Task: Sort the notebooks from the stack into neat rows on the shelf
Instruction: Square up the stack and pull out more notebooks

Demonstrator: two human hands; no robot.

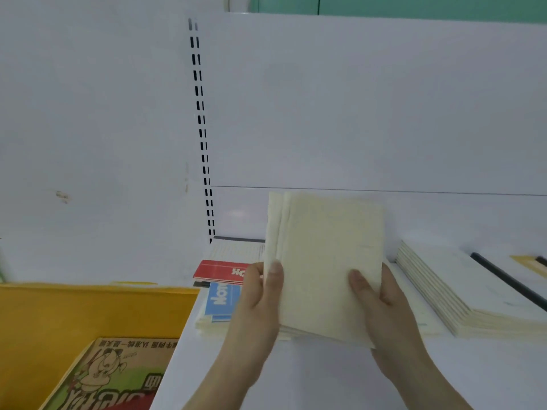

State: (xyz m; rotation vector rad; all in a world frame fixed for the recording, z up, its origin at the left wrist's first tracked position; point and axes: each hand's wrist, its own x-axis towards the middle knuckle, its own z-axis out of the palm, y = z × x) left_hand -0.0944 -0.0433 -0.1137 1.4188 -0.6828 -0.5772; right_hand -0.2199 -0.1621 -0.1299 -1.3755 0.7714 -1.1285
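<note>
- Two hands, left hand and right hand, are curled round a cream notebook bundle, lifted above the shelf.
- Placement is judged next: squared beside the row at three o'clock.

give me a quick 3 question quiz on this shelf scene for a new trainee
1. True or false: both hands grip the cream bundle of notebooks.
2. Which notebook lies nearer the back panel: the red notebook or the blue notebook?
3. Multiple choice: the fanned stack with the black bar on it lies A) left of the hands, B) right of the hands, C) in the yellow bin.

Key
1. True: the left hand holds the bundle's left edge and the right hand its right edge.
2. The red one.
3. B.
</note>
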